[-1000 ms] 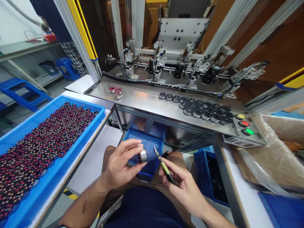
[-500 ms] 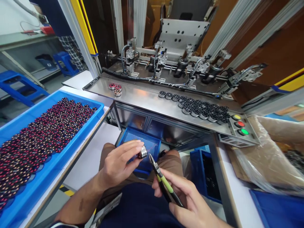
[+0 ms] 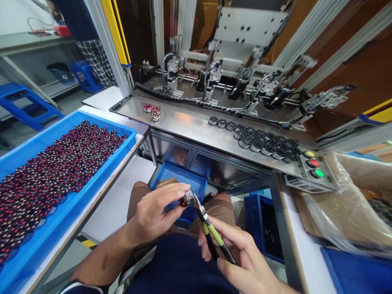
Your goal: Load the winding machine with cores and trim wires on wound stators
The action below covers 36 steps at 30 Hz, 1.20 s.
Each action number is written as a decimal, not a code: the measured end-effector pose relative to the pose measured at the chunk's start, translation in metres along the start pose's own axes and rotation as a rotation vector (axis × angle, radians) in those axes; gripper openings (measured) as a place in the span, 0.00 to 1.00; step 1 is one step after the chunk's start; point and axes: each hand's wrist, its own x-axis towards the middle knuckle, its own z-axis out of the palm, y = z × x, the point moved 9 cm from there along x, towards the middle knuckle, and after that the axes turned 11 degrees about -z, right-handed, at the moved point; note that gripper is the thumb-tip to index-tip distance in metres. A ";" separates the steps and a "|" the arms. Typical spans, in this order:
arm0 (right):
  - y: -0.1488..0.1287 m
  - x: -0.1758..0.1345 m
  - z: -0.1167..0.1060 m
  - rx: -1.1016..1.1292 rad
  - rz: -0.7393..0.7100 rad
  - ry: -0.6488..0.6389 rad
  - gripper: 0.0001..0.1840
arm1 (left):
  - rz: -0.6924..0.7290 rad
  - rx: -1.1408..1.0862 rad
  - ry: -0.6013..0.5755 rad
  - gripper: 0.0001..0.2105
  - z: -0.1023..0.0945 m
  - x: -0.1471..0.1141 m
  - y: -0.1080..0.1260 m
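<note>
Between the thumb and fingers of my left hand is a small round motor stator, with a silver rim and copper windings. Thin wires stick out from its right side. My right hand is wrapped round cutting pliers with green and black handles. The jaws point up and left, close beside the stator at its wires. Whether the tips touch a wire is too small to tell. Below both hands, a blue tray sits low between the knees.
Left, a blue bin holds many wound stators. On the steel ledge lie three red-wound stators and a cluster of black ones. Beyond stands a machine; a button box is at right. A person stands back left.
The plier jaws have opened a little and come closer to the stator. The stator has turned in my left hand, showing more of its windings. The camera view has shifted slightly.
</note>
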 end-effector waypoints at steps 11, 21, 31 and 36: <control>-0.001 0.007 0.002 -0.069 0.005 0.009 0.35 | -0.025 0.024 0.009 0.29 -0.001 -0.002 -0.003; 0.008 0.005 -0.033 -0.161 0.048 0.212 0.29 | 0.040 0.212 0.007 0.22 0.005 -0.011 -0.005; 0.027 -0.009 -0.043 -0.096 0.125 0.263 0.25 | -0.448 -0.619 0.032 0.26 0.009 -0.011 -0.060; 0.041 -0.018 -0.048 -0.092 0.177 0.220 0.26 | -0.783 -1.265 -0.041 0.33 0.036 -0.020 -0.089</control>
